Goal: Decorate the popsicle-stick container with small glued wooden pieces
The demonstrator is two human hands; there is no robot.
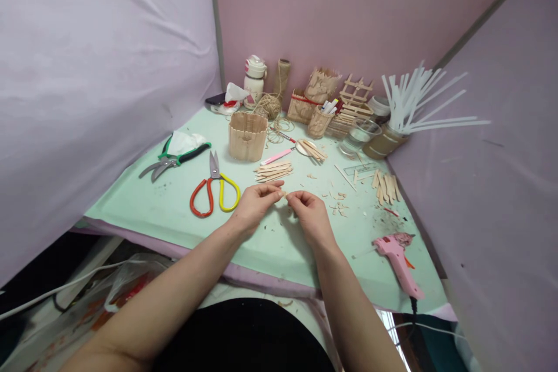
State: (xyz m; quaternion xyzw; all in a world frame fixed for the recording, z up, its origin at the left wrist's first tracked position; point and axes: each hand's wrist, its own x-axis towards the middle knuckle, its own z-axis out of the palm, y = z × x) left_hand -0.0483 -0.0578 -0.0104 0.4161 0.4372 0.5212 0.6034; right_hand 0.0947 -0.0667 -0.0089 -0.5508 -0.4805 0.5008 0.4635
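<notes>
A person's two bare hands meet above a pale green surface [279, 264], near its front edge. The left hand [258, 203] and right hand [310, 215] are nearly closed, thumbs and fingertips pinching a small wooden piece [285, 194] between them; its exact shape is too small to tell.

Beyond the left hand stands an upright container [247, 148] walled with wooden sticks, with a small ornament on its front. Its walls look complete. The piece in the hands is apart from it, so that bit appears not yet attached to anything.

Much material lies unused: a pile of craft sticks [274, 172] just past the fingertips, wider sticks [386, 187] farther right, and wood chips [339, 208] scattered beside the right hand, suggesting that cutting has been done. Red-and-yellow-handled scissors [214, 173] rest left of the hands, out of use. A pink glue gun [397, 258] lies at the right, also untouched. Other stick-built holders [300, 107] stand at the back.
</notes>
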